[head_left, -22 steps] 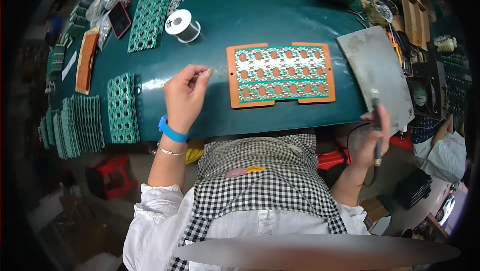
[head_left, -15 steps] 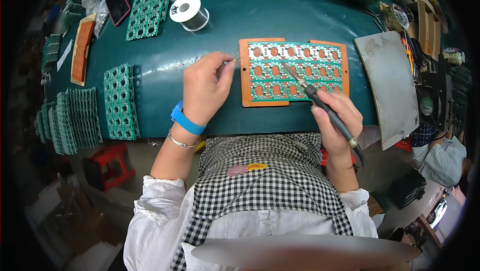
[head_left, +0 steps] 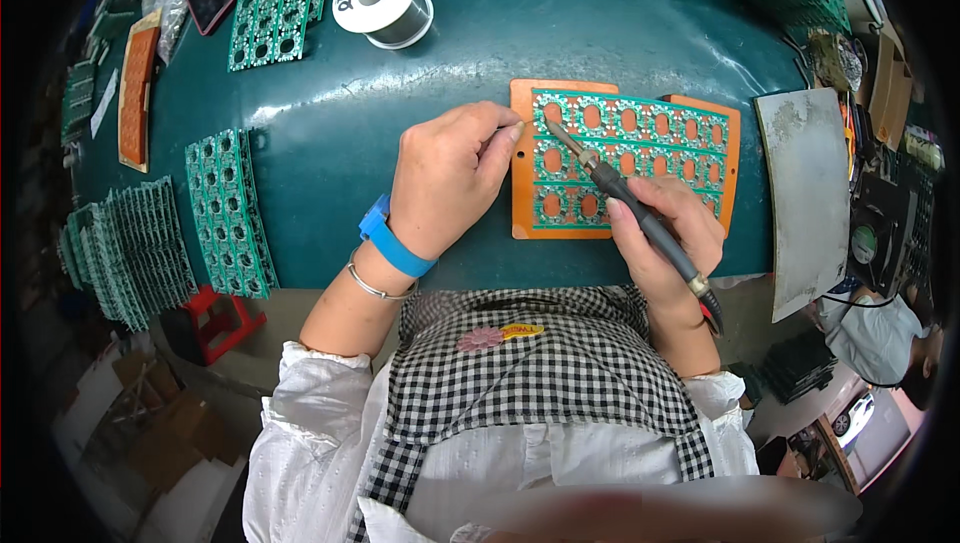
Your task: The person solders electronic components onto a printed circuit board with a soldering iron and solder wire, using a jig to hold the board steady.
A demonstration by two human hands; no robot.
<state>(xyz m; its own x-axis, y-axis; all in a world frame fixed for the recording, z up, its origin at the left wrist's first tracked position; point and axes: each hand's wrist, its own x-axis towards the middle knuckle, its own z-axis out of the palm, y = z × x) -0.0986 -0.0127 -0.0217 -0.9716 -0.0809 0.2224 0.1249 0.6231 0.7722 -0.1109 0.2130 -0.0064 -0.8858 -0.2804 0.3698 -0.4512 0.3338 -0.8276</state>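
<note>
A green circuit-board panel (head_left: 625, 144) with rows of oval cutouts lies on an orange fixture (head_left: 522, 183) near the front edge of the dark green table (head_left: 340, 193). The soldering iron (head_left: 655, 231) slants across it, its tip at the far-left cutout; contact cannot be told. The right hand (head_left: 692, 233) grips the iron's black handle between thumb and fingers. Beside the fixture's left edge, the left hand (head_left: 450, 168) has thumb and forefinger pressed together; whether they pinch anything is too small to tell. A blue wristband (head_left: 400, 248) circles that wrist. Farther out are a white-flanged wire spool (head_left: 400, 18), a worn grey plate (head_left: 808, 203) at right, and a leftward row of upright green panels (head_left: 145, 253).
</note>
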